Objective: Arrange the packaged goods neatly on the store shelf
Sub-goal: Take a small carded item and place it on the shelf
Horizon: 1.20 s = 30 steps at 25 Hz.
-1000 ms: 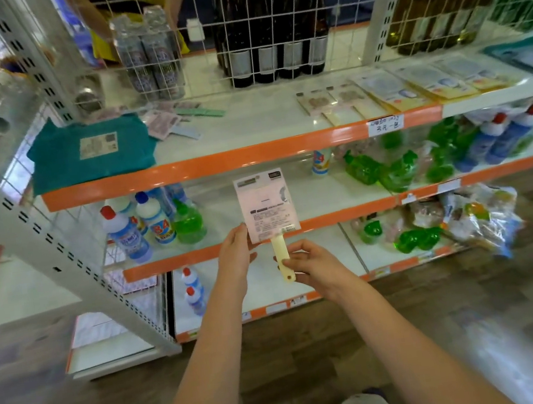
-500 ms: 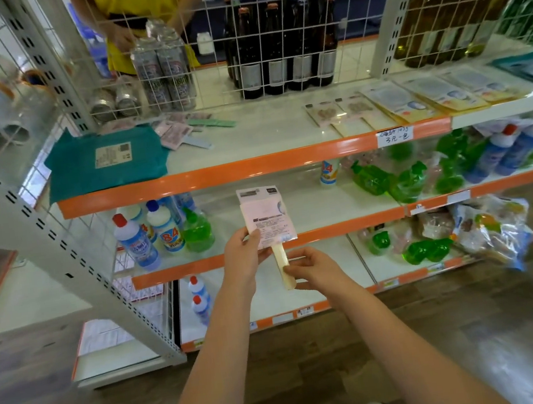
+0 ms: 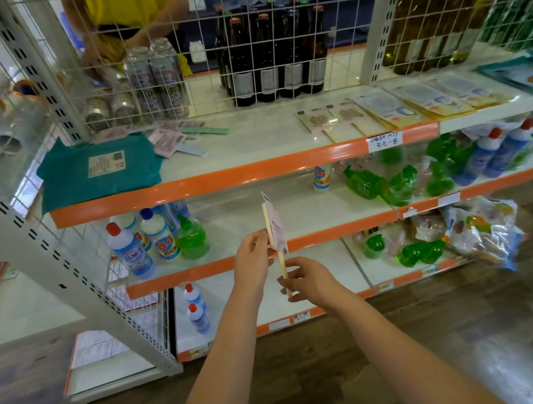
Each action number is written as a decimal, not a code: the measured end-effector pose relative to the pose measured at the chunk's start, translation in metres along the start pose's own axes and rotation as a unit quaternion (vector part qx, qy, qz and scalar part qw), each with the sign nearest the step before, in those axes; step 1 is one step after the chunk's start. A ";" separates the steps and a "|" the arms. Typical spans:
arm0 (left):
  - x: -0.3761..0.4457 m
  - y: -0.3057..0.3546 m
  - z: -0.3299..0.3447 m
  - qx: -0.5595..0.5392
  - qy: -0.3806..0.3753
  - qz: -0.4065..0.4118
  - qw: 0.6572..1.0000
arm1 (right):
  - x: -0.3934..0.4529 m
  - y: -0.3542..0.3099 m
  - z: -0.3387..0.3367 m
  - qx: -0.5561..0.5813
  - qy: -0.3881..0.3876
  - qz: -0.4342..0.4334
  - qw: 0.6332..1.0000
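Observation:
I hold a flat packaged item point(image 3: 274, 226) with a pink card and a cream handle in front of the middle shelf, turned almost edge-on to me. My left hand point(image 3: 254, 257) pinches the lower edge of the card. My right hand point(image 3: 306, 281) pinches the cream handle below it. On the top shelf point(image 3: 254, 169) lie similar pink packaged items point(image 3: 332, 117) at centre right, more pink packets point(image 3: 169, 140) at centre left, and a teal folded cloth point(image 3: 98, 169) at the left.
Flat yellow and blue packets point(image 3: 425, 103) lie right of the pink ones. Dark bottles point(image 3: 273, 55) and cans point(image 3: 154, 77) stand behind a wire grid, where a person in yellow point(image 3: 125, 13) works. Cleaner bottles point(image 3: 148, 241) and green bottles point(image 3: 398, 181) fill the middle shelf.
The packaged item has turned from facing me to nearly edge-on. Both hands stayed on it, and my view has moved closer to the shelf.

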<state>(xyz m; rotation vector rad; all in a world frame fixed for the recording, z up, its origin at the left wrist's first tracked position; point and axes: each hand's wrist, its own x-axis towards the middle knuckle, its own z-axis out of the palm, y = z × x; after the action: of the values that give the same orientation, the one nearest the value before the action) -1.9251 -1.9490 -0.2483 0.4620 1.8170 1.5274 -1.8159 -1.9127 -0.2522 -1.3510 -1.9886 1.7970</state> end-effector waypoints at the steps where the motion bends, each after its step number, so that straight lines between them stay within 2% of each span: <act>1: 0.002 0.000 -0.001 0.004 -0.003 -0.010 1.000 | -0.002 0.000 -0.003 0.034 -0.017 0.002 0.999; 5: 0.020 0.007 -0.008 0.016 -0.016 -0.070 0.997 | -0.010 -0.002 -0.013 0.139 -0.093 -0.005 0.986; 9: 0.025 0.016 -0.005 -0.069 -0.095 -0.143 0.983 | -0.014 -0.001 -0.025 0.197 -0.158 -0.017 0.967; 14: 0.024 0.014 0.009 -0.099 -0.126 -0.151 0.975 | -0.016 0.012 -0.046 0.255 -0.173 0.014 0.951; 16: 0.027 0.014 0.017 -0.097 -0.139 -0.149 0.974 | -0.019 0.016 -0.059 0.246 -0.160 0.027 0.956; 20: 0.036 0.031 0.039 -0.074 -0.169 -0.130 0.974 | -0.015 0.015 -0.104 0.158 -0.099 0.041 0.982; 24: 0.048 0.059 0.061 -0.055 -0.187 -0.101 0.976 | -0.001 0.003 -0.150 0.000 0.011 0.025 1.000; 27: 0.055 0.079 0.078 -0.046 -0.197 -0.084 0.976 | 0.015 -0.005 -0.180 -0.134 0.088 -0.004 0.987; 30: 0.062 0.098 0.097 -0.042 -0.203 -0.067 0.976 | 0.028 -0.013 -0.207 -0.266 0.106 -0.036 0.957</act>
<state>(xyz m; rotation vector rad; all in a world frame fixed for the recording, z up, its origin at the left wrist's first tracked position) -1.9149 -1.8161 -0.1777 0.5545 1.4317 1.3004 -1.7088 -1.7419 -0.1965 -1.4951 -2.4552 1.0597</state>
